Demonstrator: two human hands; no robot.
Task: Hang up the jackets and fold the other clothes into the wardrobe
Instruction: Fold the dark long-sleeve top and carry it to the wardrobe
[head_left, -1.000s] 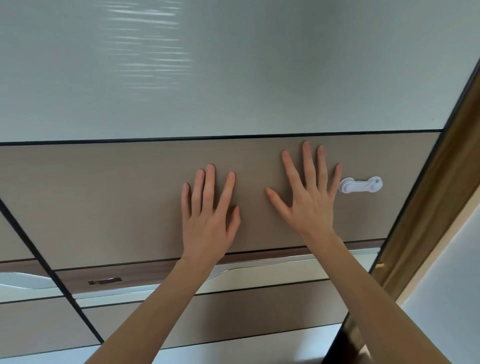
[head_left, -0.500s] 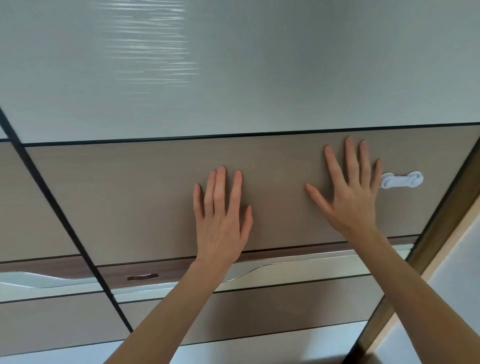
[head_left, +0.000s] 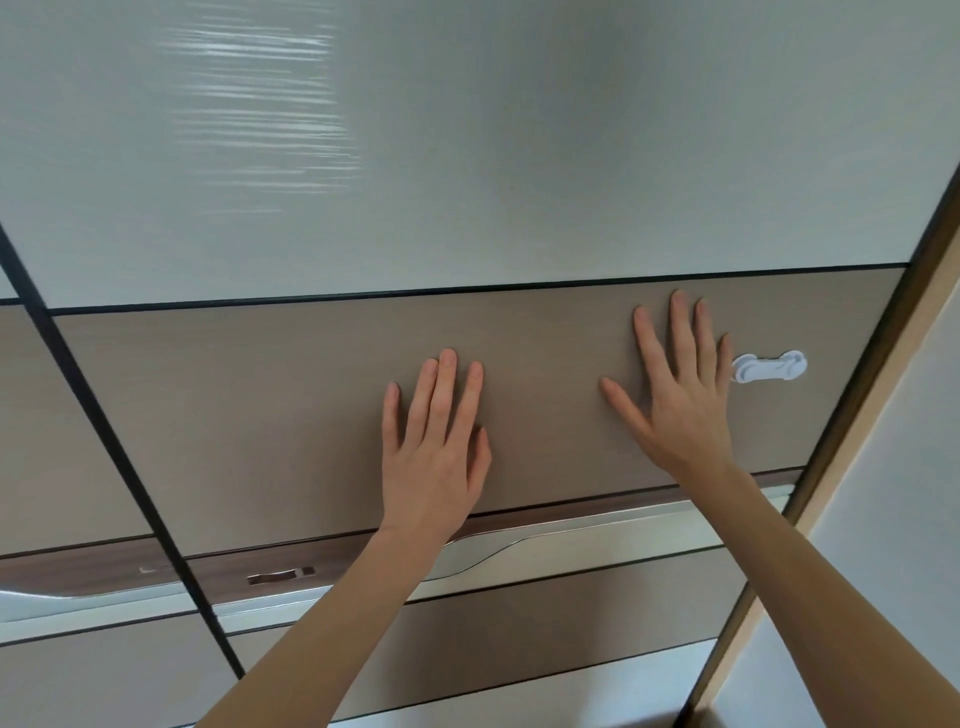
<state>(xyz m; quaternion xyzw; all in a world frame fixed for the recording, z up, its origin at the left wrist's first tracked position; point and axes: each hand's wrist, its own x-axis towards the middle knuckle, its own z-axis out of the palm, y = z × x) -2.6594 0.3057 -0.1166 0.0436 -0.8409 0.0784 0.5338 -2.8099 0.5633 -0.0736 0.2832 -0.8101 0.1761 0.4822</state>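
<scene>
A black frame bar (head_left: 119, 457) crosses the wardrobe door (head_left: 260, 415) at the left. The left hand (head_left: 434, 457) lies flat on the door's brown panel, fingers straight and close together. The right hand (head_left: 680, 400) presses the same panel, fingers spread, beside a white plastic latch (head_left: 770, 367). No clothes are in view.
</scene>
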